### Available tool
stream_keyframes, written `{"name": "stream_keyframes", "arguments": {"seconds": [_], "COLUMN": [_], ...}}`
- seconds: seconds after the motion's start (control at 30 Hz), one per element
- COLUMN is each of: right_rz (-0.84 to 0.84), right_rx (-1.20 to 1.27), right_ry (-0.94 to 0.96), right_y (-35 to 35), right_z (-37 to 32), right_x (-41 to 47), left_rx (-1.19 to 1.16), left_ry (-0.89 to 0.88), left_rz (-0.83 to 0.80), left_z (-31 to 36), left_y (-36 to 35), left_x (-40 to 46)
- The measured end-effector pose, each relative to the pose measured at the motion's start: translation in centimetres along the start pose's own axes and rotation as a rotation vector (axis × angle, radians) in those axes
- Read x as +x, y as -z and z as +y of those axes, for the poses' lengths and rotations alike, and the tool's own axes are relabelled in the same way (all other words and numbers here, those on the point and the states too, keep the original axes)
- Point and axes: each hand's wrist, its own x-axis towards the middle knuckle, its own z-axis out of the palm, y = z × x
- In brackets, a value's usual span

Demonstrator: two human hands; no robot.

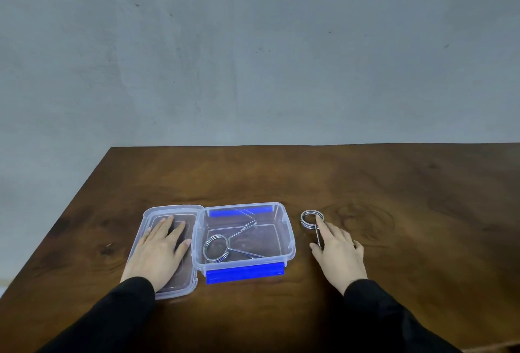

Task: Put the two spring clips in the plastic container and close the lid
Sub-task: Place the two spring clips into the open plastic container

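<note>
One spring clip [225, 245] lies in the open plastic container [287, 229] on a brown wooden worktop [394, 189] before a grey wall [253, 43]. Left hand [160, 251] flat, fingers spread, on the lid [146, 220]. Right hand [340, 251] half hides the second clip [311, 219]; its grip unclear.

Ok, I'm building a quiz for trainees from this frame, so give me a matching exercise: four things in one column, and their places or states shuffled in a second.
Things
1. lid
2. first clip
3. second clip
4. near latch

Places or states
A. on the table, under the right hand's fingers
B. blue, folded open
C. inside the container
D. flat beneath the left hand

Pairs: 1-D, 2-C, 3-A, 4-B
</note>
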Motion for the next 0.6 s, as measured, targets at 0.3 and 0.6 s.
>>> {"name": "stream_keyframes", "arguments": {"seconds": [0.3, 0.6], "right_rz": [0.022, 0.102], "right_rx": [-0.005, 0.32], "right_ry": [0.017, 0.382], "right_y": [0.0, 7.9], "right_z": [0.5, -3.6], "right_x": [0.8, 3.2], "left_rx": [0.012, -0.031], "left_ry": [0.003, -0.001], "left_rz": [-0.005, 0.022], "left_z": [0.0, 0.2], "left_y": [0.0, 0.2], "left_x": [0.0, -0.3]}}
